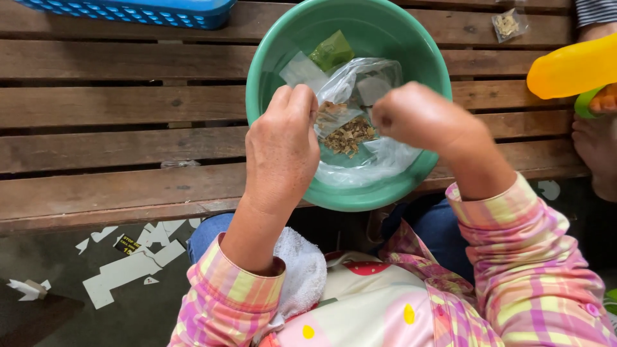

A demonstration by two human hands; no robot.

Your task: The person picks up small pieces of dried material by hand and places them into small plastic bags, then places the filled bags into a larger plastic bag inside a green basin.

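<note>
Green basin [276, 51] sits at the near edge of the slatted wooden surface [116, 103]. Left hand [283, 151] and right hand [418, 119] pinch a small clear packet of dried brown bits [347, 135] over the basin. Clear plastic bag [379, 164] and green sachet [331, 50] lie inside. Blue crate [128, 9] at far edge; yellow bottle [572, 64] at right edge.

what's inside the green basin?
Green basin: clear plastic bag, small packet of dried brown bits, green packet. The hands cover part of the contents.
</note>
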